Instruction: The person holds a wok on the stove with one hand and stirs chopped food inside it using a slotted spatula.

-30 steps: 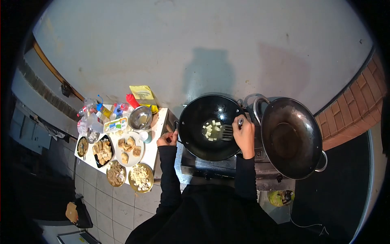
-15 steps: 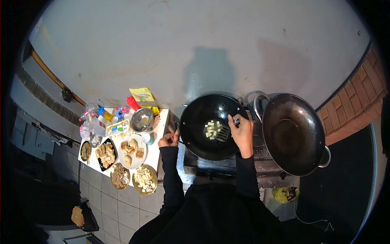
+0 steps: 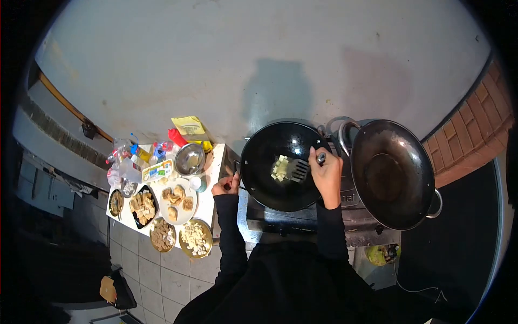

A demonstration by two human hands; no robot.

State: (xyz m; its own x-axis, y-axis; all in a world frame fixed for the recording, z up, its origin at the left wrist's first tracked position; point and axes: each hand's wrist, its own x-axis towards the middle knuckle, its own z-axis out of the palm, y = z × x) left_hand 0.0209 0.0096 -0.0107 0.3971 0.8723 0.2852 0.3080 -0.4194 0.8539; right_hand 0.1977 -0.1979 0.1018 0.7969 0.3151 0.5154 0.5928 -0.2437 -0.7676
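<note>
My right hand (image 3: 327, 175) is closed round the handle of a slotted spatula (image 3: 299, 170). The spatula's slotted blade lies inside a black wok (image 3: 270, 193), against the right side of a small heap of pale cubes (image 3: 279, 168). What the cubes are, I cannot tell. At the wok's left rim, my left hand (image 3: 226, 186) grips its side handle, which the fingers partly hide. The wok sits over a stove (image 3: 280, 222).
A second, larger wok (image 3: 384, 178) stands on the right. The white side table (image 3: 214, 164) at left carries a metal bowl (image 3: 189, 159), a white plate (image 3: 189, 208) of browned pieces, a gold-rimmed bowl (image 3: 208, 244) of chopped pale food, bottles and a yellow packet (image 3: 188, 125).
My right hand has shifted slightly right with the spatula, whose blade has turned a little. The pale cubes are heaped closer together. The whole view has moved slightly.
</note>
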